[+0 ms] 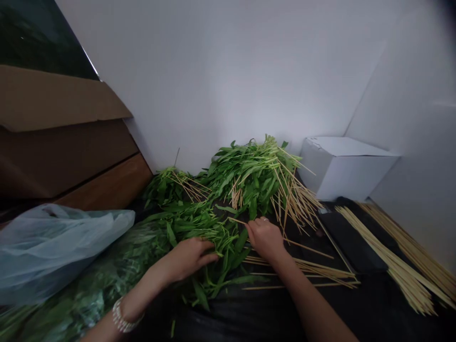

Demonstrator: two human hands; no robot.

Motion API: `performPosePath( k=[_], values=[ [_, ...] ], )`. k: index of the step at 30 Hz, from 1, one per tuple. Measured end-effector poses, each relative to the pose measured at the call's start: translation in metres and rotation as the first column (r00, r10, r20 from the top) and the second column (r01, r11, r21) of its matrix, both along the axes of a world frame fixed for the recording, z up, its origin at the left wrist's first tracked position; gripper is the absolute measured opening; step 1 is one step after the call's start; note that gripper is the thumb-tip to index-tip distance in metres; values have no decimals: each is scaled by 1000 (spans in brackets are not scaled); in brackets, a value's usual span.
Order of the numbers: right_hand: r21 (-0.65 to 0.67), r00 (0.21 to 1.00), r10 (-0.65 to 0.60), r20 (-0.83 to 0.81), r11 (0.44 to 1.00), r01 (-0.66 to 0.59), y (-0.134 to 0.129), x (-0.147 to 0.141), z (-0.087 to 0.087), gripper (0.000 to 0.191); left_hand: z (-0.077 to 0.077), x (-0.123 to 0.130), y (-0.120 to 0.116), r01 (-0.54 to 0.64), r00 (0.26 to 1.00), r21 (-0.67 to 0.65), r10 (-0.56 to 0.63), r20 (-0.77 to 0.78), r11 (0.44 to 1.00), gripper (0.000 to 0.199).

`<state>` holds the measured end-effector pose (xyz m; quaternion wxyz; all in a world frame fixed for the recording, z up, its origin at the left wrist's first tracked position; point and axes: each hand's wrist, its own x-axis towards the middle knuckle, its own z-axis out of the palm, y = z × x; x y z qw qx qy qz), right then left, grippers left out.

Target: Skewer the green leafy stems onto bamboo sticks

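Observation:
My left hand [194, 256], with a beaded bracelet at the wrist, is closed on the stems of some leafy greens [204, 223]. In my right hand [265, 237] a thin wooden skewer [309, 247] is gripped; one end pokes out left toward the greens, and the rest runs right past my wrist. Several loose skewers [320, 270] lie beneath my right forearm. Loose leaves [203, 289] hang and lie below both hands. My fingertips partly hide what they pinch.
Behind stands a big pile of skewered greens [249, 166], with a smaller one [166, 183] to its left. A plastic bag [60, 247] lies left, near a cardboard box [60, 156]. At right are a white box [352, 166], a black case [352, 242] and skewer bundles [392, 261].

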<state>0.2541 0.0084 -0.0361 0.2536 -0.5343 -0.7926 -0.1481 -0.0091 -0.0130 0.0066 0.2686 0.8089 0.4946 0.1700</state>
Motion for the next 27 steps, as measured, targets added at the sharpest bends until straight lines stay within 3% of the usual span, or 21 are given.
performPosePath(
  k=[3, 6, 7, 9, 11, 13, 16, 20, 24, 27],
  values=[
    [1, 999, 43, -9, 999, -43, -1, -3, -1, 27, 18, 2, 23, -120, 973, 12, 115, 201, 993, 21],
    [-1, 999, 52, -16, 999, -52, -2, -5, -3, 27, 19, 3, 51, -241, 918, 53, 210, 336, 969, 14],
    [-2, 999, 49, -18, 999, -49, -1, -5, -3, 27, 16, 3, 57, -251, 927, 68, 220, 303, 966, 12],
    [-5, 999, 47, -20, 999, -47, -1, -4, -3, 27, 6, -2, 64, -243, 968, 109, 234, 88, 964, 17],
    [-5, 999, 52, -17, 999, -52, -1, -4, -2, 27, -4, -8, 64, -202, 958, 126, 223, -179, 971, 40],
    [1, 998, 60, -19, 998, -60, -1, -5, -2, 27, -11, -15, 61, -180, 916, 112, 208, -343, 977, 64],
    [10, 997, 75, -28, 997, -75, -2, -8, -3, 27, -17, -19, 63, -225, 879, 111, 251, -406, 968, 79],
    [-2, 996, 91, -24, 996, -91, -3, -10, -6, 26, -20, -17, 76, -265, 876, 131, 296, -382, 955, 58],
    [-8, 996, 87, -20, 996, -87, -3, -9, -6, 25, -2, -21, 91, -250, 897, 164, 293, -333, 954, 29],
    [4, 997, 77, -25, 997, -77, -3, -7, -4, 26, 26, -26, 99, -278, 913, 261, 338, -227, 924, 31]
  ],
)
